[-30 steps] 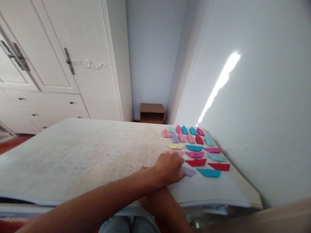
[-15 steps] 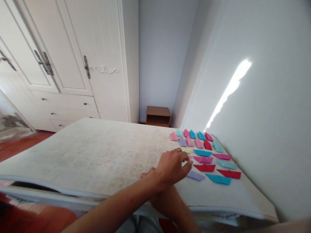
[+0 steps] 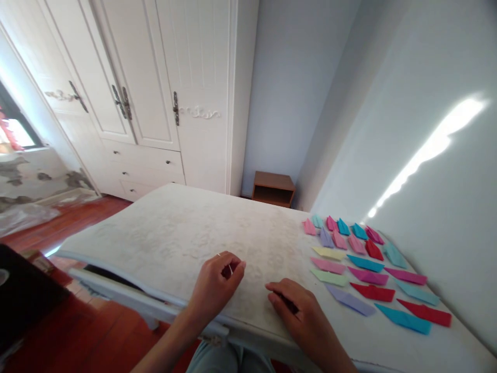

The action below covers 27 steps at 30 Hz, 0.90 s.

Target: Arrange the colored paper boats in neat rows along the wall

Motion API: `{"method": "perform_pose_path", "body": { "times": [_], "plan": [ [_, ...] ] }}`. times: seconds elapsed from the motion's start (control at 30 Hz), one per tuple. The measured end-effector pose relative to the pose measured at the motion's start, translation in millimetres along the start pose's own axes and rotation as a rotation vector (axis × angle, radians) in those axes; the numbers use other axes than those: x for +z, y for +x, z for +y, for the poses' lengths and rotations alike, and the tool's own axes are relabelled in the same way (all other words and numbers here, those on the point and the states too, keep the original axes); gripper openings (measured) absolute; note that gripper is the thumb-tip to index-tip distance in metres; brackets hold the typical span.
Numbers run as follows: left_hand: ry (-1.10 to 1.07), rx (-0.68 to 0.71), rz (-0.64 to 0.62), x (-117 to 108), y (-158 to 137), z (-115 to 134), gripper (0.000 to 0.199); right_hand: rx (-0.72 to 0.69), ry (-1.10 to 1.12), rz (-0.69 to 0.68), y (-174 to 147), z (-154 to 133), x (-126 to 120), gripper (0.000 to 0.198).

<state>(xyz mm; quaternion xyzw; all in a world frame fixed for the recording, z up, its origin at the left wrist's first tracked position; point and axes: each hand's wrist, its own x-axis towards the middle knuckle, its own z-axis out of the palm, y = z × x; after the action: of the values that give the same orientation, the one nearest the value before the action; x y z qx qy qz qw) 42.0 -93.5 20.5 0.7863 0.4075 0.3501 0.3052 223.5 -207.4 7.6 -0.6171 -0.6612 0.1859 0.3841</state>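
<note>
My left hand (image 3: 219,282) rests near the front of the white table (image 3: 163,233), fingers loosely curled, thumb and fingers slightly apart. A ring shows on one finger. Nothing is visible in its grasp. To its right, my right hand (image 3: 301,305) is at the table's front edge, with a gap between thumb and fingers and nothing seen inside. Beyond it are rows of coloured folded paper boats. A lavender boat (image 3: 350,300) lies nearest that hand, with a pale green boat (image 3: 329,277) and a pink boat (image 3: 328,266) behind it. A blue boat (image 3: 404,318) is farther right.
Smaller folded paper pieces, such as a red one (image 3: 374,250), stand in the back rows by the white wall (image 3: 438,207). A white wardrobe (image 3: 202,145) and a small brown cabinet (image 3: 274,181) are behind the table. A dark object (image 3: 27,300) is at lower left.
My hands have uncrossed. The left moved left, away from the paper boats; the right now shows on the right side. The view has turned left, so the boats appear farther right.
</note>
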Motion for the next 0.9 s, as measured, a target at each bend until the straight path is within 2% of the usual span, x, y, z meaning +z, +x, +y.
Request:
{"method": "perform_pose_path", "body": {
  "times": [0.17,0.3,0.4,0.7,0.9],
  "plan": [
    [-0.171,-0.109,-0.045,-18,-5,-22,0.032,-0.012,-0.040,0.003,1,9,4,0.028],
    [-0.278,-0.140,-0.102,-24,-4,-27,0.035,-0.001,-0.082,-0.009,3,12,4,0.027],
    [-0.297,-0.179,-0.123,-25,-1,-28,0.037,0.035,-0.092,0.032,3,11,4,0.029],
    [-0.031,-0.219,-0.077,-15,18,-21,0.033,0.179,-0.058,0.158,8,8,6,0.033],
    [0.085,-0.198,-0.028,-4,22,-17,0.031,0.186,-0.033,0.179,9,7,5,0.032]
  ]
}}
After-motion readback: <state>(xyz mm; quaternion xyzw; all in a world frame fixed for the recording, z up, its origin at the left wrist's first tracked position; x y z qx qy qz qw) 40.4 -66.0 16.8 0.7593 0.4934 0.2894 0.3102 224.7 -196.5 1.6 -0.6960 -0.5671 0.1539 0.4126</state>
